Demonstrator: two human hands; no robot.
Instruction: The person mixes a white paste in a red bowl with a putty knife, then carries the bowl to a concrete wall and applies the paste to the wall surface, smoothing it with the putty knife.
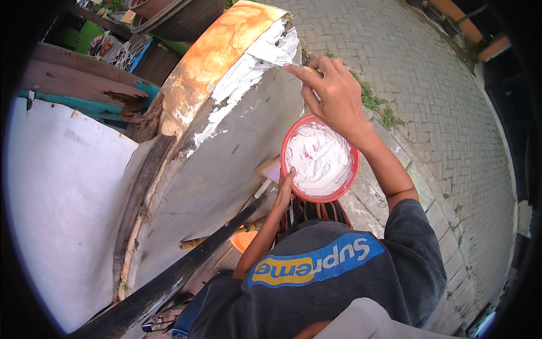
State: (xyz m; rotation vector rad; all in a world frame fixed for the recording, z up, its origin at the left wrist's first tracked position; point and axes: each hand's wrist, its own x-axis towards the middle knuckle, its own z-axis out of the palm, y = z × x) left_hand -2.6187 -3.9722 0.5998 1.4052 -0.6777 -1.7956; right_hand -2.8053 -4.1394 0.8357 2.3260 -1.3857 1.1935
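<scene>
My right hand [336, 93] grips a putty knife [307, 71] by its wooden handle, its blade against thick white paste [243, 77] smeared along the upper edge of the wall [217, 169]. The wall's top [197, 56] is stained orange. Below my right hand, my left hand [285, 186] holds a red plastic bowl [353, 169] at its left rim, the fingers partly hidden. Inside the bowl is creamy white paste [316, 155] with faint pink streaks.
A paved lane [457, 141] curves along the right, with grass tufts [370, 99] at its edge. A white panel [62, 198], weathered boards [84, 79] and large pots [175, 20] are left. A dark pole [147, 294], a bamboo piece [192, 243] and an orange basin [240, 242] lie low beside me.
</scene>
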